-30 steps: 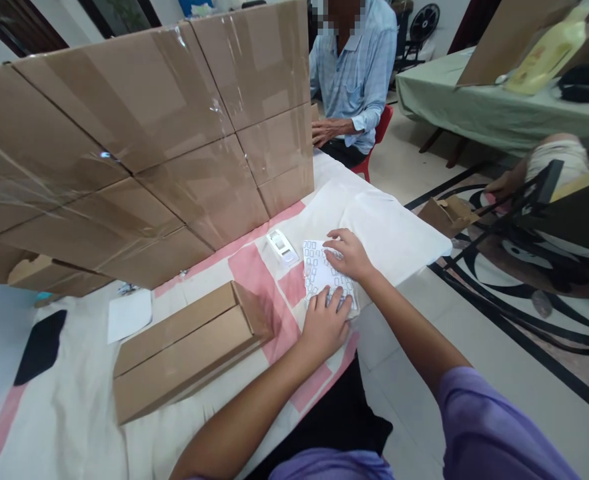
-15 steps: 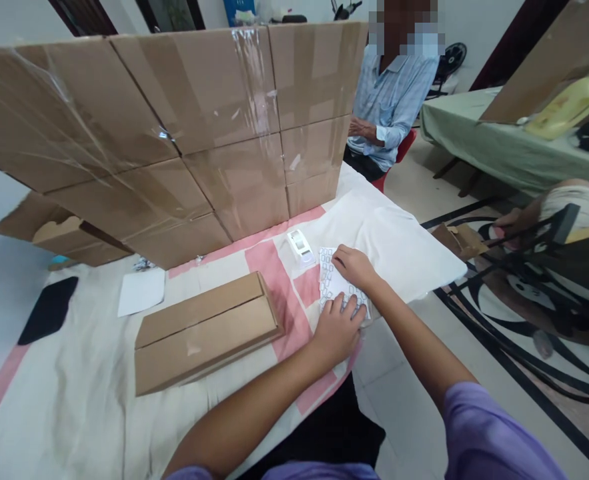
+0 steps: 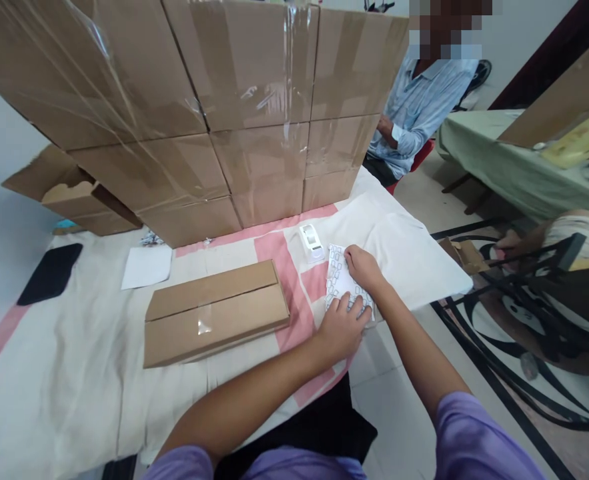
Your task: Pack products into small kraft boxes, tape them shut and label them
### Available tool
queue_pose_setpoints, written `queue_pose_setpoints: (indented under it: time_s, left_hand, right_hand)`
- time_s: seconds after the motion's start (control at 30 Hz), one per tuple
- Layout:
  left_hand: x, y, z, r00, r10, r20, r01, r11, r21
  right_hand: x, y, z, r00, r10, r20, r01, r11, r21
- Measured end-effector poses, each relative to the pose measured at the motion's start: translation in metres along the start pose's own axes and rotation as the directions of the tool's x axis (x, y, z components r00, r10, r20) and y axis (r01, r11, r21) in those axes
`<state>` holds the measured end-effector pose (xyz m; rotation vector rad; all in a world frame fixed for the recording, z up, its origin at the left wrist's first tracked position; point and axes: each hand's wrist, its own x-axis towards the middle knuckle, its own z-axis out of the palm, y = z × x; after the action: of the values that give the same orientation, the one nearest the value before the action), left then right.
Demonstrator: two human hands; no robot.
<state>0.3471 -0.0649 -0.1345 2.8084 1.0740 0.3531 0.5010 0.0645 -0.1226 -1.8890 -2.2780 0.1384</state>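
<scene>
Sticker sheet under flattened fingers

Left hand and right hand both press flat on sticker sheet near table's right edge, beside tape dispenser.

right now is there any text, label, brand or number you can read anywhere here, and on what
No text can be read.
Sticker sheet under both hands: rows of small printed outlines, too small to read.
Small white tape dispenser: no legible marking.
Flat cardboard box and the taped stack of boxes: plain, no print visible.
White paper: blank as far as it shows.
Yellowish item on the green table: blurred, unreadable.
</scene>
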Motion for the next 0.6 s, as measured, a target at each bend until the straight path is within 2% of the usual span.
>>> queue_pose_setpoints:
  time_s: [0.37,0.5,0.6]
  left_hand:
    - [-0.002,-0.001,0.005,0.999,0.013,-0.032,-0.013,1.000,-0.003]
    - [-0.004,-0.002,0.004,0.997,0.018,-0.072,-0.017,1.000,0.015]
    - [-0.005,-0.003,0.004,0.995,0.011,-0.096,-0.007,0.999,0.040]
  right_hand:
    - [0.014,0.004,0.010,0.979,0.187,-0.083,-0.164,0.959,0.232]
    - [0.011,0.009,0.009,0.970,0.174,-0.172,-0.098,0.919,0.381]
    - [0.004,0.012,0.004,0.945,0.174,-0.276,-0.020,0.876,0.482]
